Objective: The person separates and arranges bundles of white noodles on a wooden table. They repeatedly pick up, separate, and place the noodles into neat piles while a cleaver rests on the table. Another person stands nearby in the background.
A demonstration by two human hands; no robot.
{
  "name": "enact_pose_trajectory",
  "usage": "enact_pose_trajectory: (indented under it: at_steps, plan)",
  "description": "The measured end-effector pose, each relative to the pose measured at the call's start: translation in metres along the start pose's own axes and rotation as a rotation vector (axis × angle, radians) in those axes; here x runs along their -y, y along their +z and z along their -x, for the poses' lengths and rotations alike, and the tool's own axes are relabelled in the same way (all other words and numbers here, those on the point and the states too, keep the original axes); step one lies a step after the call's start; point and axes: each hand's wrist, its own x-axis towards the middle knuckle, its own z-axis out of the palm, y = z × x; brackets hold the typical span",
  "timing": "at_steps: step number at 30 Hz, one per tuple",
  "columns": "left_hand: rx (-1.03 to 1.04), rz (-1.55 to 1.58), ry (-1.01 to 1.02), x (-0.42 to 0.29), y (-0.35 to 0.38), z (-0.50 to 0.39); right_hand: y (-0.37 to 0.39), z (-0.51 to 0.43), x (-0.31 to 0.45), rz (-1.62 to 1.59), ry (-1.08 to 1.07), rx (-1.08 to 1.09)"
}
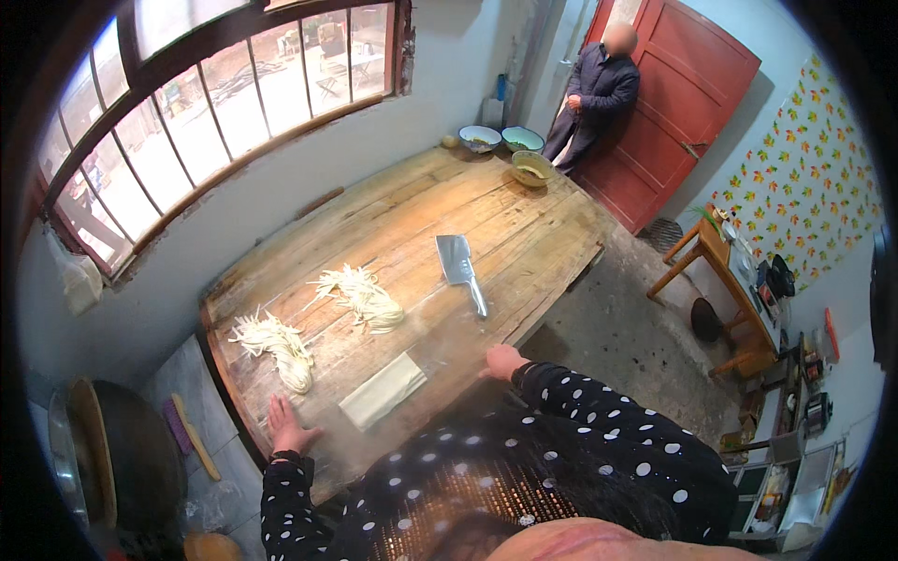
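My left hand [288, 427] rests with spread fingers near the left end of a wooden table [421, 203], just below a bundle of cut noodles [284, 354]. It holds nothing. A second bundle of noodles [368, 301] lies farther up to the right. Between my hands is a folded sheet of dough [384, 390] on the floured boards. My right hand [503, 362] is at the table's near edge with its fingers curled; whether it grips anything is hidden. Beyond it lies a metal cleaver [457, 266], its handle pointing towards me.
Three bowls, one of them yellowish [532, 170], stand at the far end. A person [603, 84] stands by the red door [673, 105]. A purple-bristled brush [188, 435] and a large dark pan [137, 449] are at the left. A side table [733, 280] holds kitchenware.
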Motion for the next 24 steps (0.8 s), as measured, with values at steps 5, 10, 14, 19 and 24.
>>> enact_pose_trajectory:
  at_steps: [5,10,14,19,24]
  plan:
    - [0.082,-0.014,-0.011,0.027,0.025,-0.003,0.010,0.002,0.003,0.025,0.049,0.025]
    - [0.069,0.024,0.022,0.038,0.039,-0.010,0.020,-0.001,0.004,-0.002,0.120,-0.012]
    - [0.089,0.028,0.019,0.039,0.036,-0.008,0.023,-0.006,0.005,0.057,0.104,0.050]
    - [0.125,0.009,0.009,0.032,0.030,-0.008,0.016,-0.007,0.005,0.100,0.082,0.068]
    - [0.101,0.021,0.021,0.030,0.030,-0.008,0.008,-0.004,0.006,0.151,0.102,0.076]
